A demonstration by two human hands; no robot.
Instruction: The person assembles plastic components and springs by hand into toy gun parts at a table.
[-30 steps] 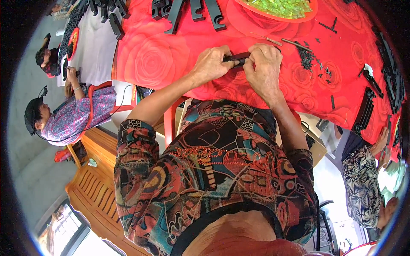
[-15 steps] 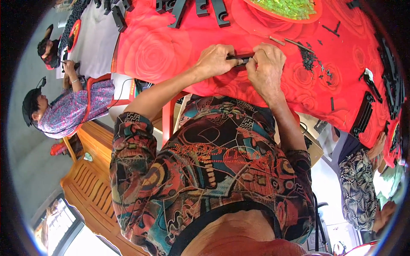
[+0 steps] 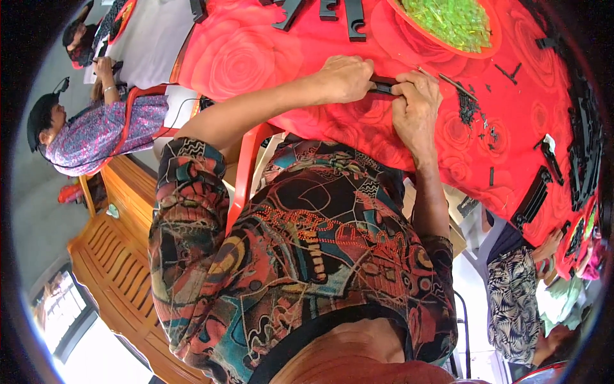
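Between my two hands is a short black plastic piece [image 3: 383, 85], held just above the red rose-patterned tablecloth [image 3: 243, 64]. My left hand [image 3: 348, 78] is closed around its left end, the fingers curled over it. At the other end my right hand [image 3: 416, 102] pinches it with thumb and fingers. Much of the piece is hidden by my fingers. Just right of my right hand a thin rod-like tool [image 3: 458, 87] lies on the cloth, beside a small heap of black scraps [image 3: 468, 110].
Notched black parts [image 3: 355, 20] lie at the table's far side. An orange-rimmed bowl [image 3: 494, 51] of green translucent pieces is at the far right. Long black strips [image 3: 532, 197] lie along the right edge. Other people sit left [image 3: 96, 134] and right [image 3: 511, 301]; a wooden bench [image 3: 121, 275] is behind left.
Both hands have shifted slightly right in the picture with the black piece. My left hand has turned, its back now more toward me, and the view has tilted a little.
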